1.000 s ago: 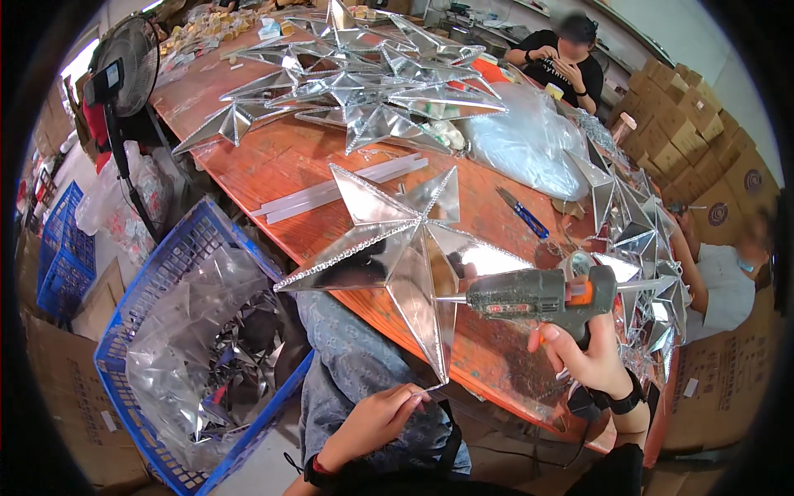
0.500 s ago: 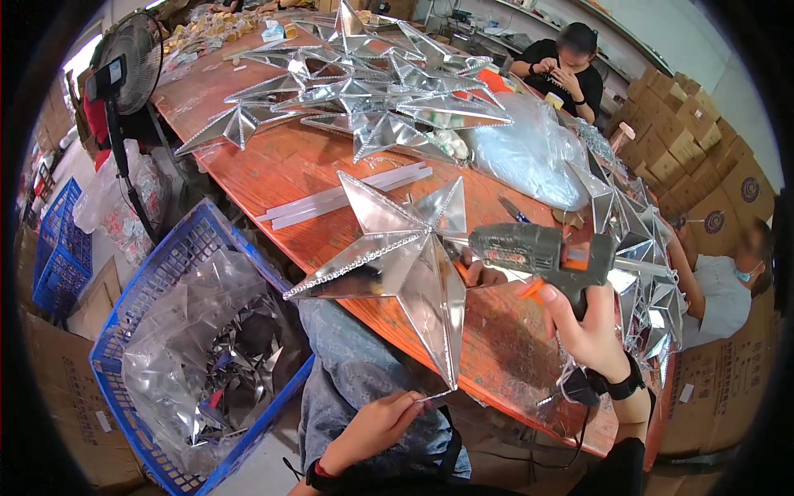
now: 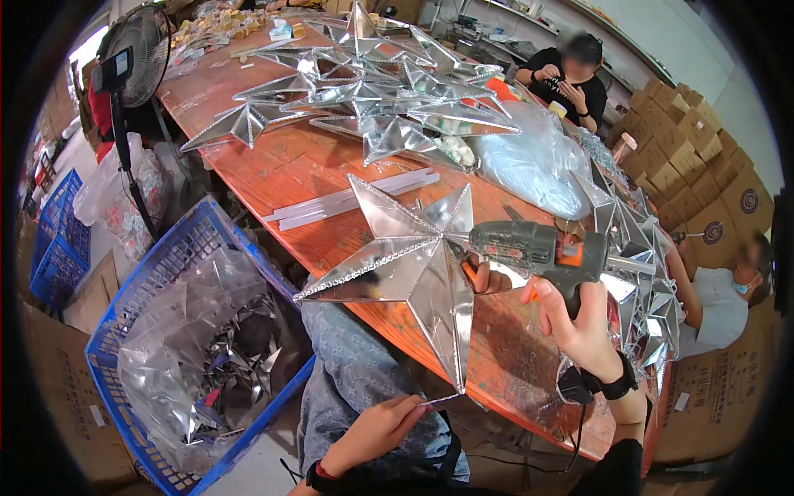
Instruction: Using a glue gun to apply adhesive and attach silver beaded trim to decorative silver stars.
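Observation:
A large silver mirrored star (image 3: 422, 269) leans over the near edge of the table, with beaded trim along some of its ridges. Pinched in the fingers of my left hand (image 3: 376, 434) is the loose end of a thin silver bead strip (image 3: 442, 400), which runs to the star's lowest tip. My right hand (image 3: 579, 331) grips a dark green and black hot glue gun (image 3: 525, 246) with an orange trigger. Its nozzle points left, close to the star's middle, and I cannot tell whether it touches. The star's far side is hidden.
Clear glue sticks (image 3: 356, 198) lie on the red-brown table (image 3: 277, 165). Finished silver stars (image 3: 364, 95) pile up behind, near a plastic bag (image 3: 533, 161). A blue basket (image 3: 103, 347) of silver pieces stands left, by a fan (image 3: 136, 62). Two people sit across and to the right.
The glue gun has shifted a little left relative to the star, its nozzle nearer the star's middle. The whole view has moved slightly. My left hand keeps its pinch on the bead strip.

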Available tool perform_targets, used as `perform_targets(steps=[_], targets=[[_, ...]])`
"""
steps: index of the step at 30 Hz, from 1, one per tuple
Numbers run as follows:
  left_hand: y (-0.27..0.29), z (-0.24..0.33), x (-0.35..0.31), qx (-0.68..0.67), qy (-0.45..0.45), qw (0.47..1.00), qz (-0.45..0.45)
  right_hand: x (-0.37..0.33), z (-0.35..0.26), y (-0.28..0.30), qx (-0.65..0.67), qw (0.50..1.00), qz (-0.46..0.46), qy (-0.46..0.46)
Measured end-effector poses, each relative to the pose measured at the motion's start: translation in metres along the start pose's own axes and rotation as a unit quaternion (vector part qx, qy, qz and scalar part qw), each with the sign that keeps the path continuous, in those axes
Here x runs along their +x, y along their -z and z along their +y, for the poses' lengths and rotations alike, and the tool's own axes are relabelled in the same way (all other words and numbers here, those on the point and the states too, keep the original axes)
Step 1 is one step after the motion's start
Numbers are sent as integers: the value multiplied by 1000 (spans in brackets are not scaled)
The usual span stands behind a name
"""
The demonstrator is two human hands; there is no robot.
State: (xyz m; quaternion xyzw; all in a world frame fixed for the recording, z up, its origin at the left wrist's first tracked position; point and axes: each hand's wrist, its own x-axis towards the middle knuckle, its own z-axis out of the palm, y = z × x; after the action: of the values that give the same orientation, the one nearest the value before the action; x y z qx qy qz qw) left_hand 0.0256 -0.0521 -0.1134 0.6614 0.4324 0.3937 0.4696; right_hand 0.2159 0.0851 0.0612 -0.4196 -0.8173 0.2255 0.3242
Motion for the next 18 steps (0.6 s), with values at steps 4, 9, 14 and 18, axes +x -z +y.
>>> perform_targets(steps=[4, 9, 14, 18], targets=[[0, 0, 1, -6, 8, 1000, -10, -1, -1, -1, 5, 1000, 15, 7], [0, 1, 1, -6, 12, 1000, -9, 0, -3, 2, -17, 1000, -7, 2], [0, 1, 0, 5, 12, 1000, -6, -1, -3, 6, -29, 999, -28, -26], [-1, -1, 1, 3, 8, 1000, -9, -4, -7, 8, -32, 998, -28, -35]])
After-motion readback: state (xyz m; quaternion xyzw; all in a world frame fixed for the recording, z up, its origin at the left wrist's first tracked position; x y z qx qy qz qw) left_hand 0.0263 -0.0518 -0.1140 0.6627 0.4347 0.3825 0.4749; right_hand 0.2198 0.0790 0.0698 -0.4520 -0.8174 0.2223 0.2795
